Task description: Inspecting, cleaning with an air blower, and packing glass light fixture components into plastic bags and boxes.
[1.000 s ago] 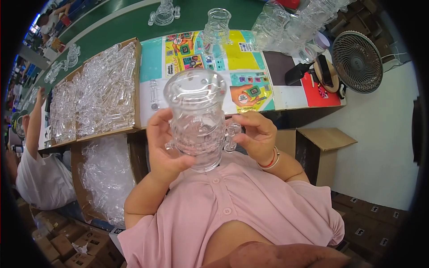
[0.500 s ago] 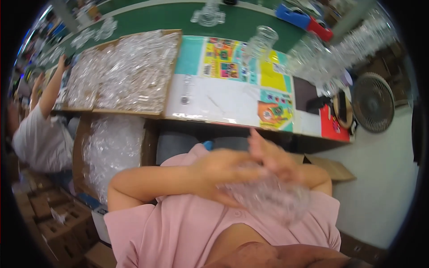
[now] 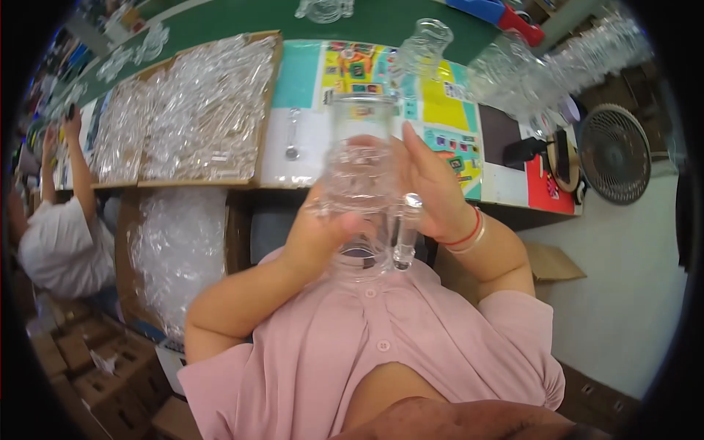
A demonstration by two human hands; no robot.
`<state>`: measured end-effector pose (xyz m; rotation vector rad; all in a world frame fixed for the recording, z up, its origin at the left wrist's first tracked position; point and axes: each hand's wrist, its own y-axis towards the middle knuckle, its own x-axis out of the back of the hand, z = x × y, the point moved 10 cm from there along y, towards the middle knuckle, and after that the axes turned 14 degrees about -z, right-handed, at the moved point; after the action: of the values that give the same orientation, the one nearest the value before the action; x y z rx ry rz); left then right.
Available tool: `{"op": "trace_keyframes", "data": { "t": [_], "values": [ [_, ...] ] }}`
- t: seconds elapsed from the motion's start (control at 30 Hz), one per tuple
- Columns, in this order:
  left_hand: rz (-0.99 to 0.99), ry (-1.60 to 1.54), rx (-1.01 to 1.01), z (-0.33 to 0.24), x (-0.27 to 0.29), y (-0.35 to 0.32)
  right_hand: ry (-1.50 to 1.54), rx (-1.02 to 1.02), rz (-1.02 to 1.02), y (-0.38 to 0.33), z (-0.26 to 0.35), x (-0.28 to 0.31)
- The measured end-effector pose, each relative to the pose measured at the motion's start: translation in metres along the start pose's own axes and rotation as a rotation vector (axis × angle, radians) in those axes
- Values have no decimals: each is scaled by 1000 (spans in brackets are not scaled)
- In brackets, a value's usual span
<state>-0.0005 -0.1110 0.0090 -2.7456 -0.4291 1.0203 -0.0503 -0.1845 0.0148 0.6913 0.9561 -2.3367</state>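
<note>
Head view: both hands clasp the clear glass mug upright near the chest, left hand wrapped low around its body, right hand bracing the handle side, apparently to steady it.

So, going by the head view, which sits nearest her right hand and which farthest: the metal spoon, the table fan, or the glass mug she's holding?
1. Glass mug: held in the right hand, touching it.
2. Metal spoon: on the table, to the hand's left and a little beyond it.
3. Table fan: far off to the right, by the white wall.

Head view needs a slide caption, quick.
Both hands, left hand and right hand, hold a clear glass mug upright.
</note>
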Motion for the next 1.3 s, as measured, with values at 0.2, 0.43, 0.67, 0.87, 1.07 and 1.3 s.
{"op": "trace_keyframes", "data": {
  "t": [0.2,0.43,0.67,0.87,1.07,1.3],
  "values": [
    [-117,84,-263,-22,19,-16,-1212,1226,170,-71,61,-41],
    [-101,219,-331,-36,9,-33,-1384,1463,6,-104,53,-45],
    [-96,-40,-93,-24,24,-35,-1273,1489,55,-109,48,-42],
    [313,1087,-1615,-72,-45,-96,-1216,1521,180,-110,40,-35],
    [267,1046,-1542,-72,-37,-81,-1165,1490,173,-97,43,-29],
    [300,618,-475,-21,-7,-37,-534,805,365,-68,28,-31]
  ]
}}
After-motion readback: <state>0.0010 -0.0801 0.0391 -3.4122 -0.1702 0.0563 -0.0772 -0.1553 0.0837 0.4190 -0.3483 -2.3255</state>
